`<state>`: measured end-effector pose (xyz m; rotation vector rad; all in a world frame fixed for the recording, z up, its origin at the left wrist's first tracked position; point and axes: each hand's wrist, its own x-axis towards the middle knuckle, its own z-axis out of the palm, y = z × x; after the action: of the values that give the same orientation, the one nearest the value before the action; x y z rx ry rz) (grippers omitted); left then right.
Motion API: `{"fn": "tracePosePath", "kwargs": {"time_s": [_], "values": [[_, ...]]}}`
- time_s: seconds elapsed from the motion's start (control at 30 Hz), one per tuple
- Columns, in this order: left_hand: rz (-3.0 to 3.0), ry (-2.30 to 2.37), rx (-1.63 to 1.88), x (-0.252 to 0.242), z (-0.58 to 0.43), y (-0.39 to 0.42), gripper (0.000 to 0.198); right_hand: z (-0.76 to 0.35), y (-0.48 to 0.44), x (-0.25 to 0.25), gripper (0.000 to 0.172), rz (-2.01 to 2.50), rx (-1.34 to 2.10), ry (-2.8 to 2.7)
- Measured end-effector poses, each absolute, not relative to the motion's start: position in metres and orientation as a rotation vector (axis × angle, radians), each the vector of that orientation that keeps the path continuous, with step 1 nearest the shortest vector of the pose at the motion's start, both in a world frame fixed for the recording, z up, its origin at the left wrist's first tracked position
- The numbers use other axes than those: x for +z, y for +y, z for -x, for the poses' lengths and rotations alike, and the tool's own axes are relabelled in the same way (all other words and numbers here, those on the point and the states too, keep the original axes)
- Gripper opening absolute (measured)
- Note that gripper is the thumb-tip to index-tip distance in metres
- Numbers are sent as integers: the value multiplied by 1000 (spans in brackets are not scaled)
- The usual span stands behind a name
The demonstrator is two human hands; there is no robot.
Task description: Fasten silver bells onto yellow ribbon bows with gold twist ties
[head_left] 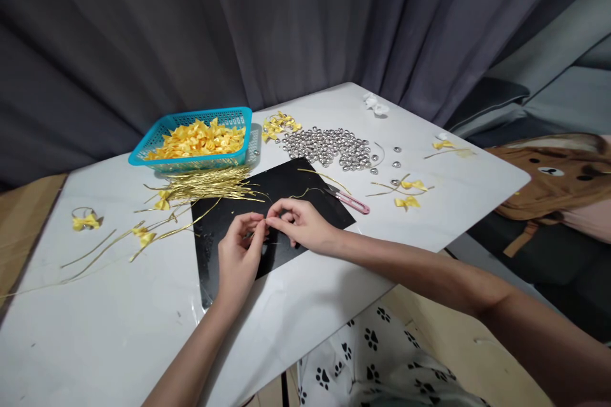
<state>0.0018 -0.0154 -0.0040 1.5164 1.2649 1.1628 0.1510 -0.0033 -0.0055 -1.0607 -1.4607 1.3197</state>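
My left hand and my right hand meet above a black mat, fingertips pinched close together. A thin gold cord seems to run between them, its end curling up behind the right fingers; most of what they grip is hidden. Beside my right hand, pink-handled snips rest on the mat's right edge. Another loose gold cord crosses the mat's far corner. Just beyond my left hand lies a heap of cut gold cords.
A blue basket full of yellow ribbon bows stands at the back left. Many silver beads are spread behind the mat. Yellow bows with cords lie left, others right. White scraps sit near the far corner.
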Motion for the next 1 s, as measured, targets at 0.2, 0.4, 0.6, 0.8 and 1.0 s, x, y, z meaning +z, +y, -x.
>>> {"fn": "tracePosePath", "kwargs": {"time_s": [0.2, 0.4, 0.6, 0.8, 1.0], "values": [[-1553, 1278, 1222, -2, -3, -16, 12, -151, -4, -4, 13, 1052, 1339, -1442], [-1550, 1303, 1179, -3, -1, -15, 18, -151, -4, -5, 14, 1064, 1337, -1455], [-1568, 1289, 1140, -5, 0, -16, 19, -151, -4, -7, 15, 1081, 1314, -1453], [-1444, 1216, 1107, -1, -2, -14, 22, -151, -4, -5, 14, 1119, 1273, -1444], [-1129, 1059, 965, 2, -3, -10, 26, -151, -5, -1, 15, 1078, 1280, -1457]]}}
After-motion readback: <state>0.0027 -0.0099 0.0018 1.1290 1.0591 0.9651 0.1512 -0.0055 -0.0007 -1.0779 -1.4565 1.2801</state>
